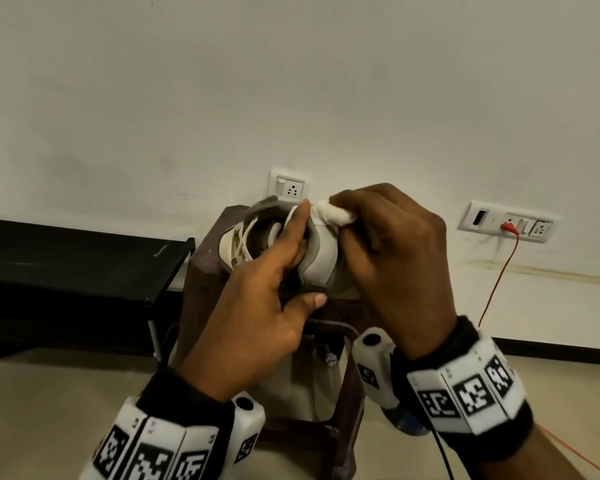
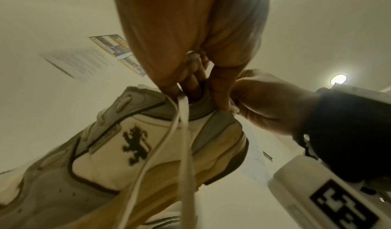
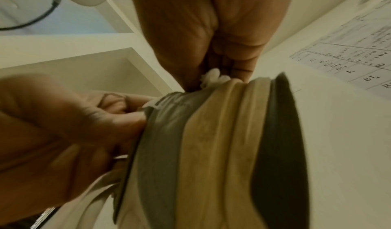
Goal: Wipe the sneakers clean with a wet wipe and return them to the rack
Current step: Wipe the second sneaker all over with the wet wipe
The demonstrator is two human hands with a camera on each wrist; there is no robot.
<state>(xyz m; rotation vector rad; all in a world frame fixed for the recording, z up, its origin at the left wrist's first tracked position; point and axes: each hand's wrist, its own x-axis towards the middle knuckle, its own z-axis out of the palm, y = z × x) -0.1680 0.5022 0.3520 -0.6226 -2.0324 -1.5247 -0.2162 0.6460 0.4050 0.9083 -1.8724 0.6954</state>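
Holding a sneaker (image 1: 284,244) up in the air, the left hand (image 1: 257,327) is curling its fingers inside the shoe's opening, with the thumb lying along the outside near the heel. A white lace (image 2: 182,132) is hanging down from under those fingers in the left wrist view. The right hand (image 1: 392,258) is pinching a bunched-up white wet wipe (image 1: 336,211) between its thumb and fingers, and the wipe is pressing on the top of the heel. In the right wrist view the wipe is touching the tan edge of the sole. The shoe is tilting with its toe pointing away and to the left. It is floating just above a dark brown stool (image 1: 201,271), not resting on it. The black rack (image 1: 77,258) is standing on the floor to the left, just beside the stool. The wall (image 1: 291,81) is close behind the shoe, with a socket (image 1: 290,188) right behind it. A red cable (image 1: 499,271) is hanging from another socket (image 1: 506,225) to the right, well apart from the hands
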